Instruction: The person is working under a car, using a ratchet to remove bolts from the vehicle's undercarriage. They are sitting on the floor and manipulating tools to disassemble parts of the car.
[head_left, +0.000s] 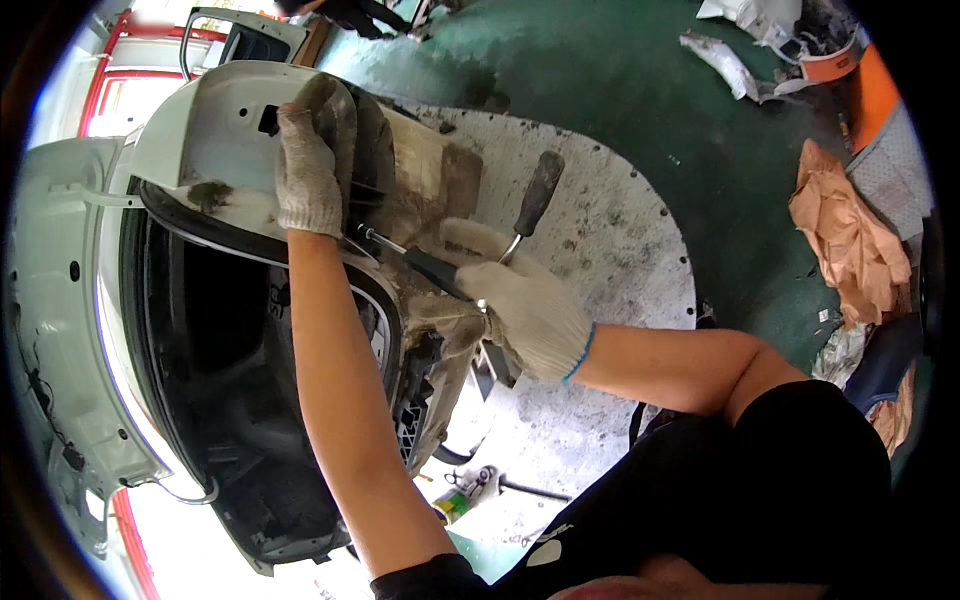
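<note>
My left hand (310, 175), in a dirty knit work glove, rests against the pale rear corner panel (228, 135) of a car body. Its fingers are stretched out along the panel's dark edge. Wrapped in a similar glove, my right hand (530, 315) is closed round two hand tools. One is a socket driver (437, 272) with a black handle; its metal end points toward the panel edge below my left hand. The other is a black-handled tool like a screwdriver (541, 190), its handle sticking up past my fingers. My glove hides parts of both.
A raised tailgate (70, 280) and an open trunk (235, 400) lie to the left. Under the car's corner spreads a grey metal platform (610, 240) on a green floor (690, 200). Brown paper (845, 235) and scrap parts lie right; a person's legs (365, 15) show far off.
</note>
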